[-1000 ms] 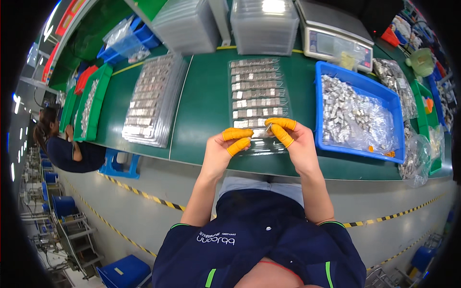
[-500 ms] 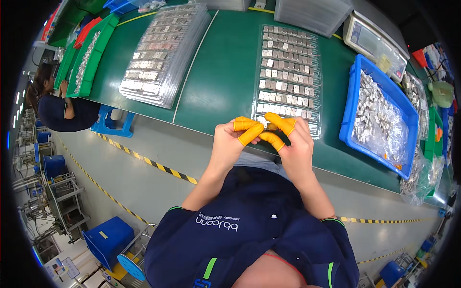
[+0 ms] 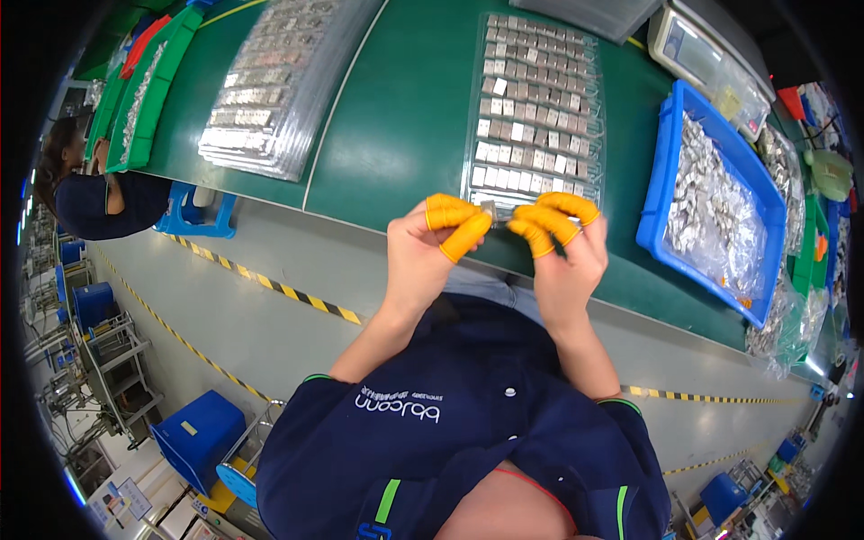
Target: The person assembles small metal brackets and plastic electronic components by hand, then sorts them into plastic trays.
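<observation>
A small silver piece [image 3: 489, 211] is sitting pinched in the left hand [image 3: 419, 254]. Silver blocks [image 3: 517, 131] are lying in rows across a flat, clear tray [image 3: 595, 135].

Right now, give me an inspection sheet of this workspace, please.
Surface: green bench, a white line running across it.
Job's things: clear tray with rows of metal parts; blue bin of loose pieces to its right.
Clutter: clear plastic bags right of the bin.
Left hand: grip pinched on one small silvery part.
Right hand: grip close beside that part; whether it holds anything is unclear.
Cables: nothing seen for sure; past the scale it is dark.
Surroundings: co-worker and blue stool at left, striped tape on the floor.
</observation>
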### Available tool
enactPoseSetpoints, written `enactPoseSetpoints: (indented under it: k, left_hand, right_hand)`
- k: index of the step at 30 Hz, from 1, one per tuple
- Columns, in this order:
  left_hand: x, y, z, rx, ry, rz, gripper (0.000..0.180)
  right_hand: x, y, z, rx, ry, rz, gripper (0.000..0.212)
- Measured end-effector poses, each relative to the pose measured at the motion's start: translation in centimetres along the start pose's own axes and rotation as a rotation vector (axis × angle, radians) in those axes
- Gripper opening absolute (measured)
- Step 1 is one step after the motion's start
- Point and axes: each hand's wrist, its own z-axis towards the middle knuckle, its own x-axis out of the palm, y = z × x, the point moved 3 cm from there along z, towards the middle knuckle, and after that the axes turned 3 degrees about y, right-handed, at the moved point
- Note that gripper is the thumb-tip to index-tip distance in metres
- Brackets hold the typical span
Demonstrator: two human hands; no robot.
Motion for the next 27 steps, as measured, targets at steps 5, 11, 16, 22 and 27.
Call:
enactPoseSetpoints:
  k: [5, 11, 16, 22, 27]
  left_hand:
    - [-1.3, 0.6, 0.2, -0.044, -0.067, 0.022, 0.013]
    - [-0.5, 0.6, -0.5, -0.107, 0.003, -0.056, 0.010]
    - [-0.9, 1.5, -0.7, -0.141, 0.049, -0.130, 0.014]
    - [-2.3, 0.8, -0.3, -0.098, -0.059, -0.139, 0.025]
    - [-2.8, 0.5, -0.1, -0.090, -0.092, -0.125, 0.027]
  right_hand:
    - [-0.8, -0.7, 0.9, -0.073, -0.067, -0.027, 0.023]
    - [0.7, 0.3, 0.0, -0.234, 0.107, -0.033, 0.022]
    - [0.9, -0.1, -0.1, -0.199, 0.072, -0.086, 0.021]
    - [1.5, -1.0, 0.1, -0.269, 0.145, -0.334, 0.017]
    - [1.4, -0.9, 0.4, -0.270, 0.174, -0.351, 0.016]
